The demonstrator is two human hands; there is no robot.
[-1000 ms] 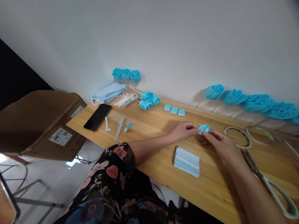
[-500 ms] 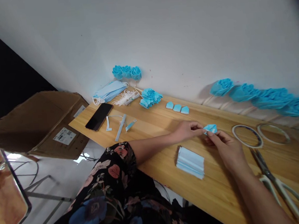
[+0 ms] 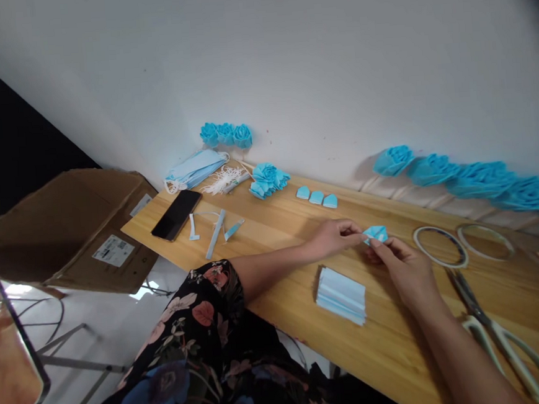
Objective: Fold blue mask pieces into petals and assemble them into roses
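Between my two hands is a small folded piece of blue mask fabric (image 3: 376,233), with white showing on part of it. My left hand (image 3: 336,236) pinches its left edge with the fingertips. My right hand (image 3: 403,266) grips its lower right side, thumb on top. A stack of pale blue cut fabric pieces (image 3: 341,296) lies on the table just below my hands. Farther back, three small folded blue petals (image 3: 316,197) sit in a row.
Scissors (image 3: 481,316) and two tape rolls (image 3: 441,246) lie at the right. Blue fabric roses (image 3: 482,179) lean along the wall, more (image 3: 268,180) at the back. A phone (image 3: 176,215), masks (image 3: 198,167), cut strips (image 3: 215,234) and a cardboard box (image 3: 66,224) are left.
The view has shifted slightly, so everything sits a little farther left. Both hands keep hold of the folded fabric piece in nearly the same pose.
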